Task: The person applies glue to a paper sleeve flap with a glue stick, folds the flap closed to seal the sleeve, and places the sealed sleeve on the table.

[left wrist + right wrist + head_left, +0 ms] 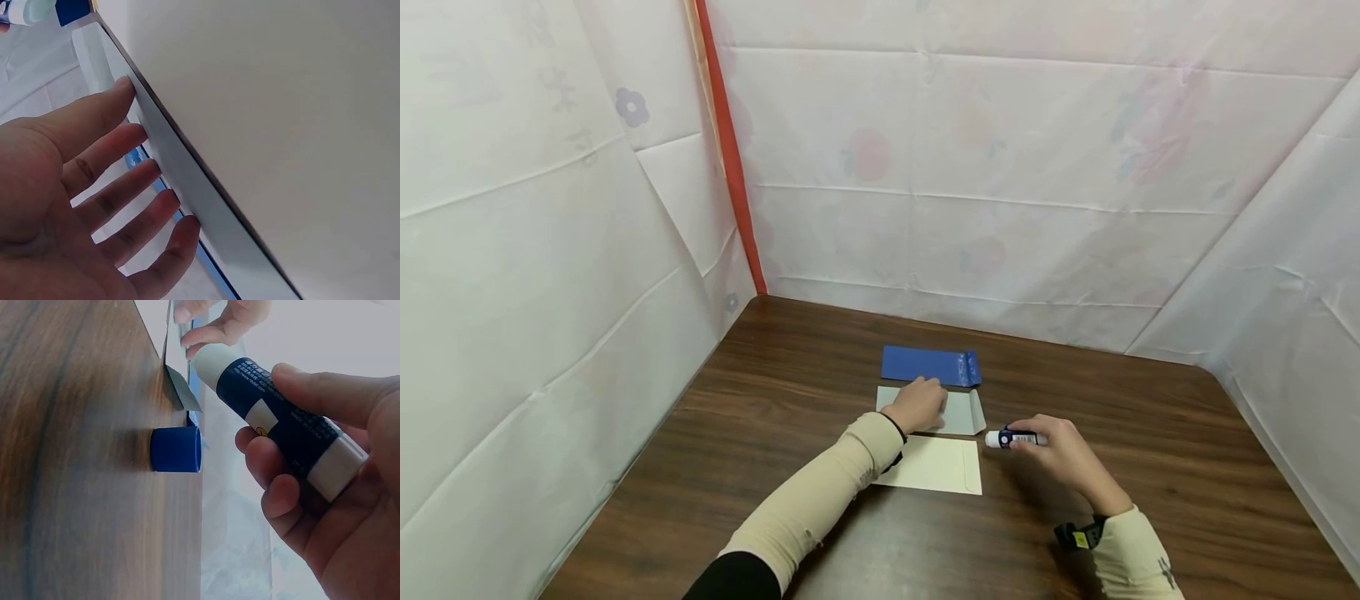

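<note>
My left hand [919, 405] rests its fingertips on a pale grey envelope [959, 413], the fingers spread and only slightly bent. This envelope's flap [181, 389] is folded out at the right end and tilts up a little. In my right hand [1066, 454] I hold an uncapped glue stick [275, 419] between thumb and fingers. Its white end points left, just right of the grey envelope and apart from it. The blue cap [176, 450] stands on the table near the flap.
Behind the grey envelope lies a blue envelope [921, 363] with shiny marks near its flap end. A cream envelope [934, 467] lies in front, partly under my left forearm. The brown wooden table [760, 400] is enclosed by white patterned sheets [1037, 150].
</note>
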### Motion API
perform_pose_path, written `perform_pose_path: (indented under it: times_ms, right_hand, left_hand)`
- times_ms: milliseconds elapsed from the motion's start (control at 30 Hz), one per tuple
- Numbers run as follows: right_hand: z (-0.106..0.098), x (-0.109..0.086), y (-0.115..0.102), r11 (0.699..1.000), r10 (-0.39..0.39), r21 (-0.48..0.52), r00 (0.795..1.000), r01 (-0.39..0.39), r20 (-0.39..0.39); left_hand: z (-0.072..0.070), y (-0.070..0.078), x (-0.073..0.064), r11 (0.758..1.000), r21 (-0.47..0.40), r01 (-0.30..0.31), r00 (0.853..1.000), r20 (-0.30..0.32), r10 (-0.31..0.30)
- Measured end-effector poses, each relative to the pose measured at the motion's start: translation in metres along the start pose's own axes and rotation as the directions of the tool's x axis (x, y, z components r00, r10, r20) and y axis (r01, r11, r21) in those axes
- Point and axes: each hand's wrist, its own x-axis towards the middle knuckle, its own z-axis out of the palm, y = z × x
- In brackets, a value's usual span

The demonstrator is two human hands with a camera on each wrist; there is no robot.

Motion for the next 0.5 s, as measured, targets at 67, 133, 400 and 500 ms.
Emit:
perform_pose_path:
  times_ms: [67, 133, 400, 500]
  right_hand:
    - [0.000, 0.002, -0.001, 1.000, 0.001, -0.001, 1.000, -0.001, -0.001]
    - [0.000, 0.005, -0.002, 1.000, 0.005, -0.006, 1.000, -0.005, -0.002]
    - [0.001, 0.014, -0.006, 0.999, 0.035, -0.034, 0.999, -0.035, -0.002]
    - [0.000, 0.018, -0.009, 0.998, 0.045, -0.032, 0.999, -0.045, 0.000]
  left_hand:
    - [0.000, 0.000, 0.001, 1.000, -0.002, 0.015, 1.000, 0.008, -0.015]
    - [0.000, 0.000, 0.002, 1.000, -0.002, 0.024, 1.000, 0.017, -0.024]
    - [-0.002, 0.003, 0.000, 0.999, 0.031, 0.015, 0.999, 0.044, -0.016]
    - [-0.003, 0.004, 0.000, 1.000, 0.026, 0.015, 0.999, 0.050, -0.016]
